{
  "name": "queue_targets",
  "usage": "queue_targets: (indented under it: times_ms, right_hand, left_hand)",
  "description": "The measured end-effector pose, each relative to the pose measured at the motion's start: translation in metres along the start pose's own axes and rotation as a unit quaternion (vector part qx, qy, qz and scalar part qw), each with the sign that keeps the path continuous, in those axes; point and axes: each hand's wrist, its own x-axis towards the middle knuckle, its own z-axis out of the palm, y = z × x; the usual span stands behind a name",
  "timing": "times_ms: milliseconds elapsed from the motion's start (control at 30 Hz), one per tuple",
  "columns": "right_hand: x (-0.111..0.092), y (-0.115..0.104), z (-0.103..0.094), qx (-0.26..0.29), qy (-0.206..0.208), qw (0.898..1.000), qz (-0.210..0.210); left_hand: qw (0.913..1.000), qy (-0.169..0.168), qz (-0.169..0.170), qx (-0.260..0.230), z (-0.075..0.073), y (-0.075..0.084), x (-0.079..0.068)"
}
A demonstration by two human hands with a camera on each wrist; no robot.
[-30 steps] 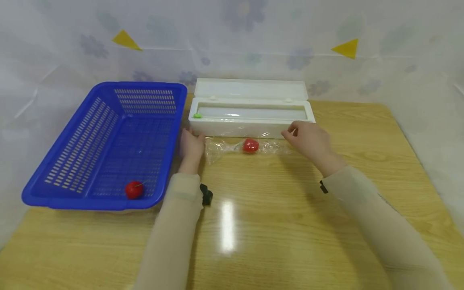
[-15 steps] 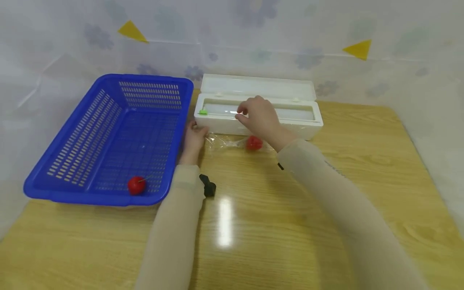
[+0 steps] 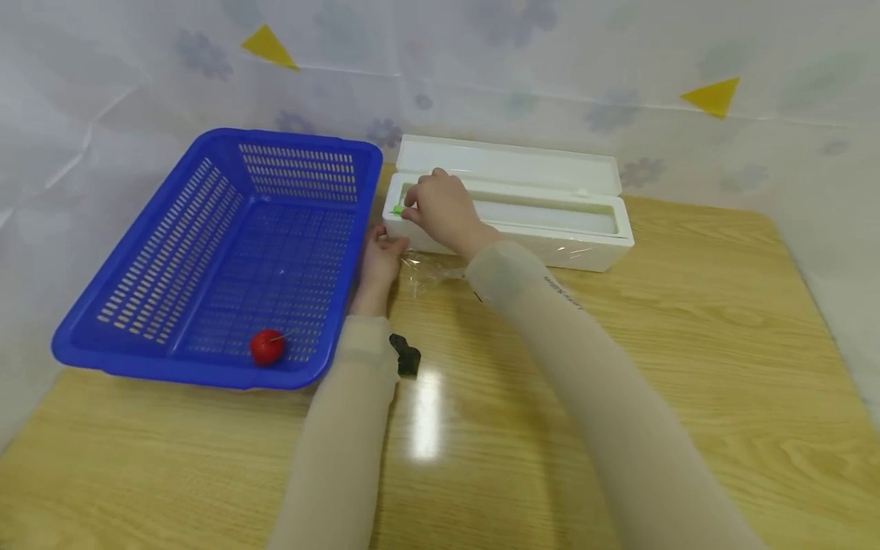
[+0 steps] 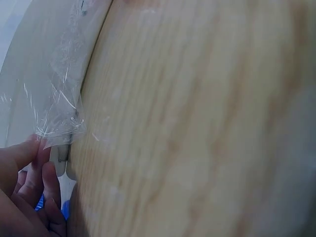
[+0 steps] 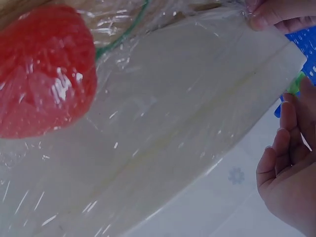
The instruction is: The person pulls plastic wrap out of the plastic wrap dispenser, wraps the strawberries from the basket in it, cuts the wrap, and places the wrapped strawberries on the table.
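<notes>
A white cling-film dispenser (image 3: 584,256) stands at the back with its lid raised and a roll inside. My left hand (image 3: 382,263) is at its front left corner, thumb and finger pinching the edge of the clear cling film (image 4: 61,106). At the left end of the dispenser's front edge is a green slider cutter (image 3: 396,210). My right hand (image 3: 445,210) reaches over the dispenser, loosely bent fingertips right at the cutter. In the right wrist view a red cherry (image 5: 44,74) with a green stem lies under film; the right forearm hides it in the head view.
A blue basket (image 3: 206,376) stands left of the left arm, its right side close to that hand. Inside lies another red cherry (image 3: 266,347) with a stem. The wooden table (image 3: 687,344) extends right and front; a patterned white sheet (image 3: 516,69) hangs behind.
My right hand has moved left from the dispenser's right front, across the roll, to the green cutter. The left hand stays at the left corner. The view has shifted slightly.
</notes>
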Motion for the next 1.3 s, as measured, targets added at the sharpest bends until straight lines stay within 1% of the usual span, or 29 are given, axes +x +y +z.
queue_targets:
  times_ms: [33, 167, 233, 333, 433, 533, 567, 600, 633, 667, 700, 767, 800, 833, 867, 900, 967, 1000, 1033, 1067, 1100, 1133, 1167, 1200, 1233, 1300]
  right_hand:
    - [0.001, 0.000, 0.001, 0.000, 0.000, 1.000, 0.000]
    - [0.003, 0.000, 0.003, -0.007, 0.003, 1.000, 0.002]
    - [0.002, 0.001, 0.003, -0.012, 0.002, 1.000, 0.004]
    - [-0.001, 0.003, 0.002, -0.020, -0.005, 1.000, 0.010]
    - [-0.005, 0.006, 0.001, -0.028, -0.010, 0.999, 0.012]
    - [-0.011, 0.012, 0.000, -0.038, -0.009, 0.999, 0.015]
    - [-0.014, 0.015, -0.001, -0.041, -0.009, 0.999, 0.016]
    - [-0.017, 0.019, -0.001, -0.043, -0.009, 0.999, 0.018]
    - [-0.020, 0.023, -0.002, -0.043, -0.007, 0.999, 0.020]
    - [-0.024, 0.027, -0.003, -0.043, -0.006, 0.999, 0.020]
    - [-0.029, 0.031, -0.003, -0.042, -0.007, 0.999, 0.020]
    - [-0.038, 0.041, -0.006, -0.040, -0.007, 0.999, 0.022]
    - [-0.043, 0.046, -0.006, -0.040, -0.005, 0.999, 0.022]
    - [-0.049, 0.052, -0.008, -0.040, -0.002, 0.999, 0.023]
    - [-0.056, 0.059, -0.010, -0.043, 0.003, 0.999, 0.024]
    - [-0.063, 0.066, -0.011, -0.047, 0.007, 0.999, 0.025]
    - [-0.078, 0.082, -0.012, -0.054, 0.020, 0.998, 0.026]
    - [-0.085, 0.089, -0.013, -0.057, 0.026, 0.998, 0.027]
    - [-0.093, 0.097, -0.013, -0.060, 0.031, 0.997, 0.029]
    - [-0.101, 0.104, -0.015, -0.063, 0.035, 0.997, 0.031]
    - [-0.109, 0.112, -0.016, -0.065, 0.038, 0.997, 0.034]
    - [-0.117, 0.120, -0.018, -0.066, 0.042, 0.996, 0.037]
    - [-0.125, 0.128, -0.020, -0.067, 0.046, 0.996, 0.041]
    - [-0.133, 0.136, -0.022, -0.069, 0.051, 0.995, 0.045]
    - [-0.142, 0.143, -0.024, -0.071, 0.054, 0.995, 0.048]
    - [-0.157, 0.158, -0.028, -0.074, 0.066, 0.994, 0.054]
  left_hand:
    - [0.9999, -0.005, -0.009, 0.004, -0.003, 0.010, -0.009]
    - [0.9987, -0.020, -0.040, 0.023, -0.018, 0.059, -0.055]
    - [0.9987, -0.022, -0.041, 0.021, -0.021, 0.071, -0.067]
    - [0.9988, -0.026, -0.039, 0.012, -0.023, 0.079, -0.076]
    - [0.9986, -0.028, -0.042, 0.013, -0.022, 0.079, -0.076]
    - [0.9985, -0.033, -0.042, 0.010, -0.019, 0.075, -0.072]
    - [0.9991, -0.026, -0.032, 0.001, -0.014, 0.064, -0.062]
    - [0.9993, -0.027, -0.027, -0.004, -0.011, 0.054, -0.052]
    - [0.9996, -0.021, -0.015, -0.014, -0.006, 0.040, -0.038]
    - [0.9994, -0.023, -0.014, -0.022, -0.003, 0.027, -0.024]
    - [0.9992, -0.018, -0.004, -0.034, 0.002, 0.012, -0.009]
    - [0.9986, 0.001, 0.016, -0.051, 0.009, -0.014, 0.016]
    - [0.9988, -0.005, 0.006, -0.049, 0.006, -0.012, 0.015]
    - [0.9987, -0.005, 0.004, -0.050, 0.006, -0.009, 0.012]
    - [0.9983, -0.006, 0.007, -0.057, 0.004, -0.003, 0.006]
    - [0.9983, -0.002, 0.010, -0.056, 0.002, 0.006, -0.005]
    - [0.9989, -0.012, -0.010, -0.044, -0.007, 0.035, -0.035]
    - [0.9990, -0.021, -0.019, -0.035, -0.011, 0.047, -0.046]
    - [0.9991, -0.021, -0.023, -0.028, -0.012, 0.055, -0.055]
    - [0.9992, -0.022, -0.023, -0.024, -0.013, 0.059, -0.060]
    - [0.9989, -0.028, -0.037, -0.009, -0.016, 0.069, -0.068]
    - [0.9989, -0.028, -0.038, -0.002, -0.016, 0.071, -0.071]
    - [0.9988, -0.028, -0.040, 0.002, -0.016, 0.070, -0.069]
    - [0.9986, -0.034, -0.041, -0.004, -0.017, 0.070, -0.070]
    - [0.9990, -0.028, -0.032, -0.013, -0.016, 0.060, -0.061]
    - [0.9996, -0.015, -0.014, -0.020, -0.012, 0.039, -0.040]
